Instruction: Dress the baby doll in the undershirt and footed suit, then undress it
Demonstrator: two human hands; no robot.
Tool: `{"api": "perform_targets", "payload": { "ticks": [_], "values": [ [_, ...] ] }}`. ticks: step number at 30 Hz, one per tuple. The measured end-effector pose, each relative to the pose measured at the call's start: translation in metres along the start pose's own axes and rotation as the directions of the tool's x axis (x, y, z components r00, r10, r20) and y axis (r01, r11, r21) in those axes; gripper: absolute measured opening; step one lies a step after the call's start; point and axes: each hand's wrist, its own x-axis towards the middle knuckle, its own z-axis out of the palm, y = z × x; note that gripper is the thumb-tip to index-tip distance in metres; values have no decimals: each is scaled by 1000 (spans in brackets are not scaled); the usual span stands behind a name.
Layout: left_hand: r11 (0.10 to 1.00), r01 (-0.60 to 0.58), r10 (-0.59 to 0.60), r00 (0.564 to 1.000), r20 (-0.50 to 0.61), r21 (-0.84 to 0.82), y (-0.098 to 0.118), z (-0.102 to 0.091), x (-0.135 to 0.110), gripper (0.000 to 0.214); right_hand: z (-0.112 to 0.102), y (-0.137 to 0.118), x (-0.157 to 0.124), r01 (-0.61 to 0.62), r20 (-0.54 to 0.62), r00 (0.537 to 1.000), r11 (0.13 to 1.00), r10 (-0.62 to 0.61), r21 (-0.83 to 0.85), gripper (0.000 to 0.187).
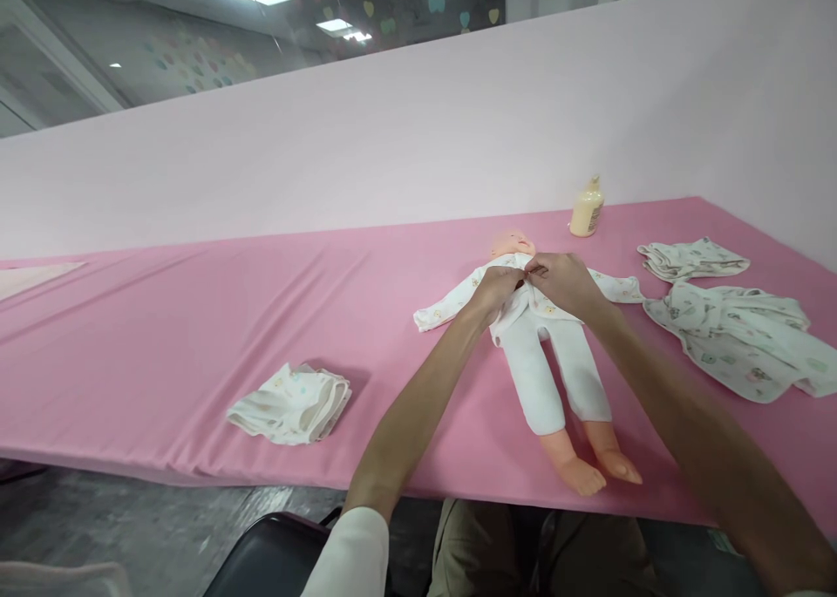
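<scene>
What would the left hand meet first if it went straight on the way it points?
Probably the right hand, just ahead of the left hand at the white top on the doll; whether the hands touch is unclear.

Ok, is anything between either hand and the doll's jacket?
Nothing visible: the left hand and right hand are both at the front of the jacket, over the doll. The bottle stands beyond them, near the wall.

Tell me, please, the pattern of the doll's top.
The top is white with small, scattered yellowish-orange prints; the head view shows it best.
</scene>
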Motion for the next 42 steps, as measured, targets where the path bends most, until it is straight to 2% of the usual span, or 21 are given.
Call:
{"api": "perform_targets", "payload": {
  "ticks": [4, 8, 12, 19, 24, 29, 31, 33, 37, 39, 42],
  "values": [
    [988, -88, 87, 996, 14, 127, -3, -2, 3, 28, 3, 0, -1, 29, -1, 1000, 999, -29, 14, 16],
    [976, -137, 134, 991, 32, 169, -4, -4, 2, 32, 3, 0, -3, 20, 26, 999, 1000, -20, 10, 20],
    [964, -171, 167, 985, 38, 201, -4, -2, -2, 34, 3, -1, -5, 37, 25, 999, 995, -35, -94, 20],
    [973, -104, 98, 995, 36, 206, -2, 1, -5, 33, 14, 5, -16, 95, -31, 994, 977, -103, -192, 20],
    [992, -10, -1, 996, 88, 122, -1, 0, -5, 29, 25, 12, -26, 170, -94, 975, 946, -202, -276, 26],
    [998, 10, -17, 994, 108, 70, -1, -3, -3, 30, 28, 20, -33, 272, -56, 950, 900, -308, -342, 35],
    [996, 0, -10, 993, 118, 88, -2, -5, -1, 28, 30, 24, -35, 287, -70, 943, 903, -325, -319, 35],
    [996, 0, -12, 991, 131, 90, -2, -7, 0, 23, 34, 28, -37, 277, -136, 939, 928, -317, -248, 34],
    [998, 8, -19, 988, 156, 65, -1, -7, -2, 19, 46, 32, -37, 222, -307, 928, 975, -211, 1, 23],
    [997, 13, -24, 988, 149, 79, 1, -6, -4, 21, 48, 32, -36, 193, -315, 937, 975, -150, 110, 22],
    [987, 12, -33, 991, 128, 159, 8, -5, -10, 21, 42, 27, -37, 168, -253, 961, 964, -113, 207, 26]
  ]
}}
